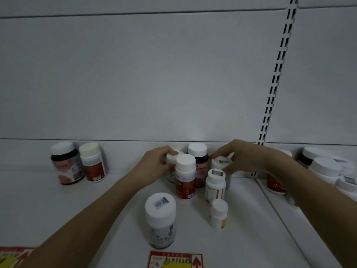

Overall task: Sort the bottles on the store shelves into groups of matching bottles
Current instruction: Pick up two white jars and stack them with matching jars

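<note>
I'm curling my left hand [154, 161] round a white-capped bottle [172, 158] at frame centre | right hand [239, 157] gripping a sticker-capped bottle [221, 163] beside it | centre cluster looking mixed, pair [77, 163] at left standing apart | sorting is looking barely begun

On the shelf [58, 206], a dark jar [66, 164] and a bottle [93, 163] stand side by side at the back left. A cluster of bottles stands at the centre back; the left hand [156, 161] grips one bottle [171, 158] at the cluster's left, and the right hand [237, 157] grips another [221, 163] at its right. A large bottle [161, 219] stands in front, with a small bottle [218, 213] to its right. More bottles [326, 171] crowd the neighbouring bay at far right.
</note>
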`<state>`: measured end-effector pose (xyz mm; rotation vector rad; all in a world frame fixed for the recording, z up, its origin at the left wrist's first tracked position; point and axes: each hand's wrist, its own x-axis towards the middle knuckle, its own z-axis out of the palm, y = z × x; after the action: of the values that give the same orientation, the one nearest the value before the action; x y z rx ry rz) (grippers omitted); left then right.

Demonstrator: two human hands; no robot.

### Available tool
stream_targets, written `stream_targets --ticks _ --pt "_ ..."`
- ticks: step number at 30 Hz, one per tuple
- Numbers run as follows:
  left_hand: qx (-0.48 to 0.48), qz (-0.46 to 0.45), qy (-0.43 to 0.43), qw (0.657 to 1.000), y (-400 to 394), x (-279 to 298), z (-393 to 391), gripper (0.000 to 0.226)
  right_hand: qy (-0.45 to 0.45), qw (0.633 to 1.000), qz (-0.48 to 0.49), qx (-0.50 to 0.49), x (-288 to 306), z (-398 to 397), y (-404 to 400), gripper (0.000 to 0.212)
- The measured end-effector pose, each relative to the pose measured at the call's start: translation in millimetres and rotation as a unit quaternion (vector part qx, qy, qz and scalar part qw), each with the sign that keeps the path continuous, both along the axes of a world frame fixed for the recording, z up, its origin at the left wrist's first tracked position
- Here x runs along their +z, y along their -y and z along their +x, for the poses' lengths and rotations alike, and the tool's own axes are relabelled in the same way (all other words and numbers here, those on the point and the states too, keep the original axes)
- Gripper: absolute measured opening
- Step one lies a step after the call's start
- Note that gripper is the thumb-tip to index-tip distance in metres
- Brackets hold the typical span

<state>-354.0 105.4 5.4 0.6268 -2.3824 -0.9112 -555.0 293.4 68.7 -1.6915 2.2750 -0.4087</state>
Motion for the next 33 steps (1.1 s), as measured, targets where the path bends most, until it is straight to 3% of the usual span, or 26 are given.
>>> stream_targets --ticks 7,11,15,26,33 --pt "0.046 -0.010 -0.004 0.999 -13.8 36.3 20.4 0.032 -0.030 0.995 -0.066 -0.070 19.9 14.0 -23.7 0.055" --pt "0.050 -0.014 -0.084 0.995 -24.7 98.5 57.2 0.031 0.048 0.982 -0.167 -0.074 74.3 41.4 -56.6 0.048" --pt "0.017 0.011 -0.130 0.991 -62.0 132.8 96.8 0.027 0.111 0.974 -0.185 -0.063 102.2 84.9 -83.3 0.043" --pt "-0.102 0.192 -0.167 0.962 -165.1 141.5 201.9 0.039 0.206 0.954 -0.213 -0.056 117.4 215.7 -171.7 0.033" --pt "-0.084 0.201 -0.176 0.960 -216.1 143.0 235.7 0.038 0.288 0.927 -0.238 -0.030 116.8 257.7 -212.4 0.027"
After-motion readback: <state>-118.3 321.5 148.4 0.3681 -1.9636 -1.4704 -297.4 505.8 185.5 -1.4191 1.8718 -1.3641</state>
